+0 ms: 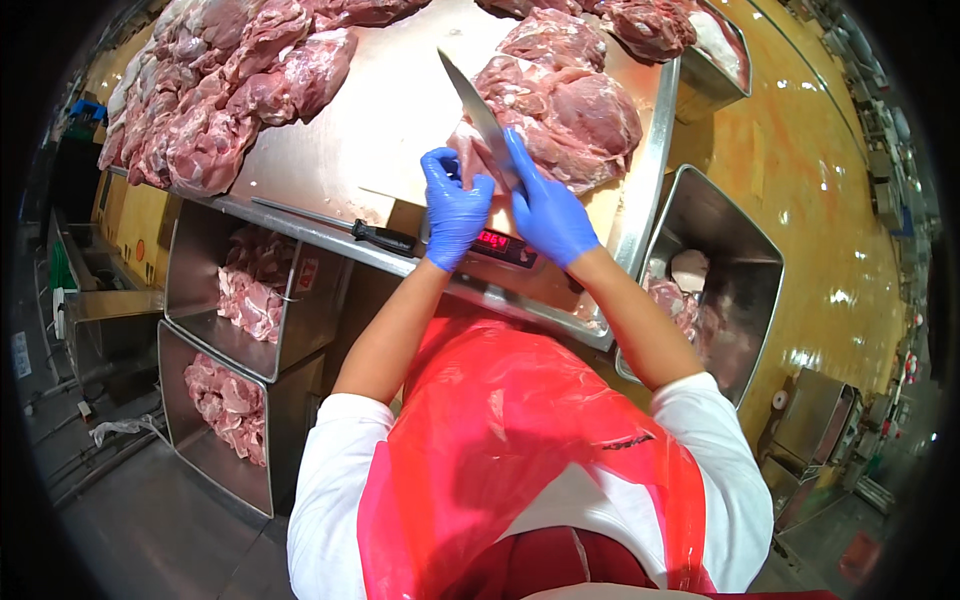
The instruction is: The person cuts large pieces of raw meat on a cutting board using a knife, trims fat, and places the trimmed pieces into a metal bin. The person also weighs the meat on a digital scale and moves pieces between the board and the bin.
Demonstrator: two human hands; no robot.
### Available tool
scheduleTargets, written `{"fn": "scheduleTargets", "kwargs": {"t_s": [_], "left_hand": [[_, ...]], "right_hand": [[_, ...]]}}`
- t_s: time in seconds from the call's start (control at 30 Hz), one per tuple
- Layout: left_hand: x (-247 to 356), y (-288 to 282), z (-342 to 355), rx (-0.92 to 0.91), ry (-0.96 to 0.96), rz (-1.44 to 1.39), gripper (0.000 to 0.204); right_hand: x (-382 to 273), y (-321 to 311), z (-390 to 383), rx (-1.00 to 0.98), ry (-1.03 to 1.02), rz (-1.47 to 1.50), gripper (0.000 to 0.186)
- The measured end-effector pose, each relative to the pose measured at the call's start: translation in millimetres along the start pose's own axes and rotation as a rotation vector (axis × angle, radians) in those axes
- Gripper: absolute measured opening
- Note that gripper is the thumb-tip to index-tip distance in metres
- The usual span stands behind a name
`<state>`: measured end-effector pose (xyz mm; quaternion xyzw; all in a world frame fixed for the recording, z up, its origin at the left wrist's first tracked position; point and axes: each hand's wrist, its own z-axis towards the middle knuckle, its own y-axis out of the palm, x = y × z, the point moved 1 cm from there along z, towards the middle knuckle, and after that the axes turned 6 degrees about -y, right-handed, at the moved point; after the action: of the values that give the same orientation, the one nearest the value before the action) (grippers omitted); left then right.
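Note:
Both my hands wear blue gloves. In my right hand (552,212) is a long knife (478,112), its blade pointing away and to the left, lying along a large piece of raw meat (590,115). My left hand (457,212) is closed, fingers curled, at the near left edge of that meat, seemingly pinching a thin pink flap (474,158); the fingertips partly hide it. The meat rests on a pale cutting board (605,212). Just below my hands, a digital scale (518,252) with a lit red display shows between my wrists.
A sharpening steel (385,237) with a black handle lies along the metal table's front edge (285,222). Raw meat is heaped (215,130) at the far left. Metal bins with meat stand below left (310,300) and right (752,285); another bin (728,75) is at the far right.

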<state>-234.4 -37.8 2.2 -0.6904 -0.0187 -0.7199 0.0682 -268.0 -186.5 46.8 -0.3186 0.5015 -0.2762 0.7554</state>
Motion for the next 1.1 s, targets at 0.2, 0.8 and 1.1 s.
{"fn": "scheduleTargets", "kwargs": {"t_s": [0.2, 0.8, 1.1], "left_hand": [[0.5, 4.1, 4.4, 0.044, 0.117, 0.115, 0.034], [-3.5, -73.3, 93.0, -0.287, 0.143, 0.395, 0.033], [-0.3, -74.8, 146.7, -0.529, 0.128, 0.536, 0.03]], "right_hand": [[-17.8, -35.0, -40.8, -0.421, 0.17, -0.212, 0.084], [-63.7, 12.0, 53.2, 0.108, 0.353, 0.181, 0.065], [-77.4, 16.7, 14.8, -0.432, 0.613, -0.197, 0.087]]}}
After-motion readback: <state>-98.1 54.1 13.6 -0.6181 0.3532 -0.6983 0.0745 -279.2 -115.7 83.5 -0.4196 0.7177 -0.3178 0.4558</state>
